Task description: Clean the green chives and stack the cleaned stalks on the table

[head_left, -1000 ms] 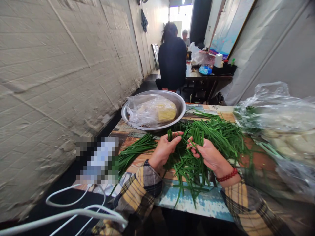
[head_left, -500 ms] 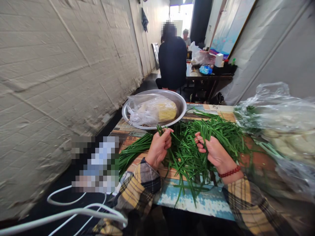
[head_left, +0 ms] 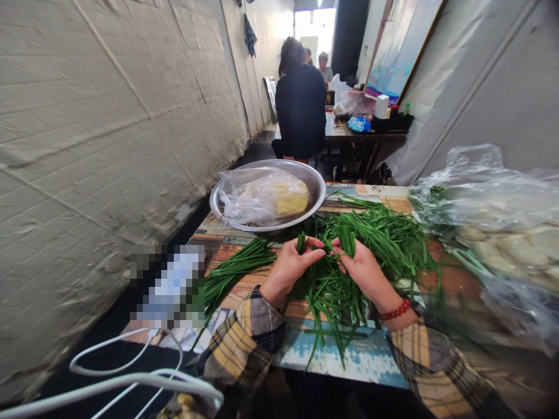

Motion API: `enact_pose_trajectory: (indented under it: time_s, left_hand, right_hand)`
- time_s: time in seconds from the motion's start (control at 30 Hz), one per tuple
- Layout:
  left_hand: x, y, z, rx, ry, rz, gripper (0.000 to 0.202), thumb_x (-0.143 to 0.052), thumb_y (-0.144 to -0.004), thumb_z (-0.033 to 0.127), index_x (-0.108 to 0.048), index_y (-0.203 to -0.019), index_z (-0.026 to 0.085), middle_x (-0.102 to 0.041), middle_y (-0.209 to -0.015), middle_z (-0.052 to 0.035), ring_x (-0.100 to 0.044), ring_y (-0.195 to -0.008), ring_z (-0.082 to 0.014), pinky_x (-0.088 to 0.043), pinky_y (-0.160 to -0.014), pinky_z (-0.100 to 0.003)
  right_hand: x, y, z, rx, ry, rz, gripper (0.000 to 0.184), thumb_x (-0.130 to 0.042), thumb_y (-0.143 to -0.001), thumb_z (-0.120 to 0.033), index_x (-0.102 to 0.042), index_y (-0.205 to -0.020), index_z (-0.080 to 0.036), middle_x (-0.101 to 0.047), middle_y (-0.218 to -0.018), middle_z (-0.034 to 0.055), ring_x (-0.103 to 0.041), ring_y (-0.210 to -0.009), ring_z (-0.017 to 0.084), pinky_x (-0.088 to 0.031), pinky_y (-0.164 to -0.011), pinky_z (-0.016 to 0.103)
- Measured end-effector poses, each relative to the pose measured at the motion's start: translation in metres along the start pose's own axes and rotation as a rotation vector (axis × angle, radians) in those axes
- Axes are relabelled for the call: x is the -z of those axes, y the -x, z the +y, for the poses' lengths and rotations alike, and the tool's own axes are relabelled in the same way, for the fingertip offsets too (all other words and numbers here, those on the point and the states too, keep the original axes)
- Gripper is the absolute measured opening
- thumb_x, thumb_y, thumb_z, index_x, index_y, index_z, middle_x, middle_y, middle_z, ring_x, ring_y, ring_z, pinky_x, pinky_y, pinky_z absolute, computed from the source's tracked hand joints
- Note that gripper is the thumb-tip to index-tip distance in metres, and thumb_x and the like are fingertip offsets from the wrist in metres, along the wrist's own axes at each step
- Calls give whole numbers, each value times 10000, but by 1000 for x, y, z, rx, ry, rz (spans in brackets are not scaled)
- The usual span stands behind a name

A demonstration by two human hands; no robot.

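A loose heap of long green chives covers the middle of the painted wooden table. My left hand is closed around a few chive stalks, their cut ends sticking up above my fingers. My right hand, with a red bead bracelet at the wrist, pinches another small bunch of chives close beside it. Both hands hover over the near part of the heap, almost touching. A tidy bundle of chives lies to the left of my left hand.
A steel basin holding a plastic bag with a yellow block stands behind the chives. A big clear plastic bag fills the right side. White cables run at the lower left. A person in black sits at a far table.
My hands, spread apart half a second ago, have come back together over the heap. The left hand has dropped lower with its stalks.
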State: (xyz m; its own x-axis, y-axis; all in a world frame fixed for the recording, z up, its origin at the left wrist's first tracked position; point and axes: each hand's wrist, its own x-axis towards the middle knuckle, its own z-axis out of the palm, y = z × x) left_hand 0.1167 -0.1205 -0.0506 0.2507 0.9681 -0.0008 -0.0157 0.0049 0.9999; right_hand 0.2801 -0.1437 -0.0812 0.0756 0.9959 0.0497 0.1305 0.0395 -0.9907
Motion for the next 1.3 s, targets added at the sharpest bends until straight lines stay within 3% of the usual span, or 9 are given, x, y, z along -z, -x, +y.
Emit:
enact_pose_trajectory:
  time_s: [0.13, 0.23, 0.43, 0.63, 0.77, 0.97, 1.13, 1.2, 1.3]
  left_hand:
    - [-6, 5, 2, 61, 115, -88, 279, -760, -620, 356, -669, -726, 114, -487, -552, 34, -326, -464, -43, -227, -465, -212]
    - [-6, 4, 1, 103, 185, -46, 294, -754, -634, 372, -603, -658, 121, -400, -488, 61, -273, -427, -27, -177, -429, -200]
    - [12, -5, 0, 44, 430, 87, 293, -718, -689, 376, -551, -757, 145, -256, -485, 107, -166, -399, -18, -111, -382, -175]
    - [18, -5, 2, 12, 496, 69, 272, -694, -724, 360, -547, -781, 139, -238, -512, 103, -168, -405, -17, -113, -376, -162]
    - [17, -4, 2, 10, 534, 40, 262, -677, -738, 366, -535, -764, 148, -218, -522, 99, -175, -407, -19, -130, -378, -159]
    - [15, -3, 6, 44, 584, -9, 255, -648, -763, 349, -486, -728, 155, -420, -601, 48, -343, -448, -30, -253, -398, -158]
    - [10, 0, 9, 62, 552, -88, 267, -626, -773, 396, -513, -796, 155, -570, -747, -15, -543, -602, -104, -485, -584, -266]
    - [8, 1, 6, 77, 531, -115, 280, -626, -771, 415, -506, -814, 166, -537, -689, 16, -484, -507, -75, -454, -511, -240]
    - [5, 1, 0, 79, 436, -100, 291, -647, -755, 420, -518, -817, 167, -373, -533, 86, -273, -389, -24, -234, -374, -157]
  right_hand:
    - [-2, 1, -1, 87, 117, 3, 262, -572, -789, -418, -583, -934, -200, -611, -745, 14, -503, -541, 124, -406, -508, 256]
    - [-3, 2, -1, 111, 102, 0, 257, -605, -760, -405, -602, -918, -202, -631, -810, 34, -545, -637, 146, -420, -540, 254]
    - [2, 2, -3, -106, -94, -32, 307, -619, -753, -423, -574, -967, -207, -595, -796, 8, -500, -600, 109, -362, -476, 207]
    - [8, 0, -10, -133, -266, -12, 349, -688, -693, -440, -581, -910, -187, -562, -730, -18, -426, -534, 74, -307, -436, 196]
    - [10, -1, -13, -186, -344, 27, 345, -671, -705, -470, -593, -864, -174, -577, -714, 0, -453, -550, 89, -317, -434, 204]
    - [14, -1, -17, -177, -412, 21, 304, -654, -729, -457, -627, -824, -168, -569, -700, 6, -462, -572, 96, -349, -458, 212]
    - [14, 3, -19, -177, -368, -119, 297, -663, -738, -443, -678, -850, -168, -579, -718, 5, -459, -572, 89, -357, -487, 220]
    - [12, 4, -18, -176, -348, -147, 315, -676, -726, -453, -689, -860, -168, -580, -707, 2, -454, -562, 86, -349, -481, 220]
    - [7, 6, -18, -186, -319, -184, 334, -689, -714, -462, -693, -862, -163, -583, -693, 4, -452, -545, 81, -340, -466, 216]
